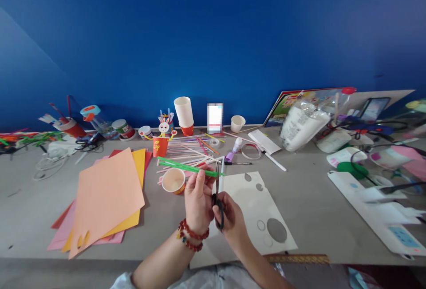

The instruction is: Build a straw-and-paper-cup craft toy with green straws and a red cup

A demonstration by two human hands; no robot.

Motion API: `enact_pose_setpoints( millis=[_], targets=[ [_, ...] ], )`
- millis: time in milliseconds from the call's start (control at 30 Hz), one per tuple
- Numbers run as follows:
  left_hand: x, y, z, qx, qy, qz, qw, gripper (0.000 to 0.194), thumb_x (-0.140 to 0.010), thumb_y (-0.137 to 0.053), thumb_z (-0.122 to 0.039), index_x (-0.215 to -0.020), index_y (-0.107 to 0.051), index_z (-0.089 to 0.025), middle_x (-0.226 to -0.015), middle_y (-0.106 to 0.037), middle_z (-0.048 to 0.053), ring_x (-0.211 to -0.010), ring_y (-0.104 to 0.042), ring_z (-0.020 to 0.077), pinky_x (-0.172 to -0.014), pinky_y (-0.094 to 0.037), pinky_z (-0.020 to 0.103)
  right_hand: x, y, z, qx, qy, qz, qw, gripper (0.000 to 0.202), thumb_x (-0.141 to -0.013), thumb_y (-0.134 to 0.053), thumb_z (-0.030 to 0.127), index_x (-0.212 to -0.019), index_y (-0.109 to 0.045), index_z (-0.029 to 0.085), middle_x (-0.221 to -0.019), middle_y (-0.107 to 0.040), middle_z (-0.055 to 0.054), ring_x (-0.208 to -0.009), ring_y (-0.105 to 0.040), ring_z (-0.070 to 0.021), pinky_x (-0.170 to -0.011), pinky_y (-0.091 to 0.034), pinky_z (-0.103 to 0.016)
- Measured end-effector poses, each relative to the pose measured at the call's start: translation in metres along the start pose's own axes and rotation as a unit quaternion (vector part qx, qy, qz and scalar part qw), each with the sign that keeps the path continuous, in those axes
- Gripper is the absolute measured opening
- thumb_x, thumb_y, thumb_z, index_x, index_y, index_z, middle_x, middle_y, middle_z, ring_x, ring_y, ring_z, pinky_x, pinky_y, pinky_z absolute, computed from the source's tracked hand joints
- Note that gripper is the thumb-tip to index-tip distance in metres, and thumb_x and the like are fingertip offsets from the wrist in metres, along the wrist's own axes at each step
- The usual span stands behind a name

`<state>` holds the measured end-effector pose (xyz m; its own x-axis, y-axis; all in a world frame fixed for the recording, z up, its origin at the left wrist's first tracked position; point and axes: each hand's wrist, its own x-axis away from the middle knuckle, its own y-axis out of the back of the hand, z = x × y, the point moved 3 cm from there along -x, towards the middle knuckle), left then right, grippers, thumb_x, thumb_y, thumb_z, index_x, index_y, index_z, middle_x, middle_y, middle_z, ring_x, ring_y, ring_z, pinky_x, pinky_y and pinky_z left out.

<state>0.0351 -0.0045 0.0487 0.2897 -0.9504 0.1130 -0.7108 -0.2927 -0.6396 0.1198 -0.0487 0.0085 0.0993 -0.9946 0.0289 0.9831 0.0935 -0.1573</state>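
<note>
My left hand (199,198), with red bead bracelets at the wrist, is closed on green straws (179,165) that lie roughly level and point left. In my right hand (231,220) is a pair of scissors (218,202) with dark handles, blades pointing up. The blades cross the green straws just right of my left fingers. Whether the blades have cut through, I cannot tell. Beneath my hands lies a white sheet of card (246,235) with round holes cut in it. A paper cup (173,180) stands just left of my left hand.
Coloured paper sheets (109,195) are stacked at the left. Behind my hands are loose straws (186,147), a red cup with a rabbit figure (160,146), stacked cups (183,111) and a glue stick (237,145). A white power strip (362,213) with cables lies at the right.
</note>
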Motion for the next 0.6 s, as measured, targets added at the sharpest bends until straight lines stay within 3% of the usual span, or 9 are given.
enact_pose_setpoints(
  millis=[367,600],
  targets=[
    [-0.001,0.000,0.008,0.034,0.032,0.008,0.999,0.022,-0.076,-0.076,-0.040,-0.084,-0.071,-0.020,-0.091,-0.072,0.004,-0.097,-0.067,0.0183,-0.097,-0.051,0.035,0.003,0.000,-0.014,0.058,0.071,-0.074,0.993,0.044,-0.088,-0.054,0.063,-0.074,-0.044,0.022,-0.061,-0.043,0.005,-0.056,-0.038,-0.0119,-0.052,-0.035,-0.024],
    [0.000,-0.002,0.013,0.049,0.048,0.014,0.998,0.022,-0.076,-0.077,-0.038,-0.085,-0.073,-0.019,-0.090,-0.072,0.003,-0.093,-0.068,0.0159,-0.094,-0.052,0.031,0.005,0.001,-0.018,0.069,0.056,-0.087,0.992,0.045,-0.089,-0.051,0.065,-0.074,-0.046,0.022,-0.056,-0.040,0.006,-0.050,-0.034,-0.0109,-0.046,-0.030,-0.023]
  ],
)
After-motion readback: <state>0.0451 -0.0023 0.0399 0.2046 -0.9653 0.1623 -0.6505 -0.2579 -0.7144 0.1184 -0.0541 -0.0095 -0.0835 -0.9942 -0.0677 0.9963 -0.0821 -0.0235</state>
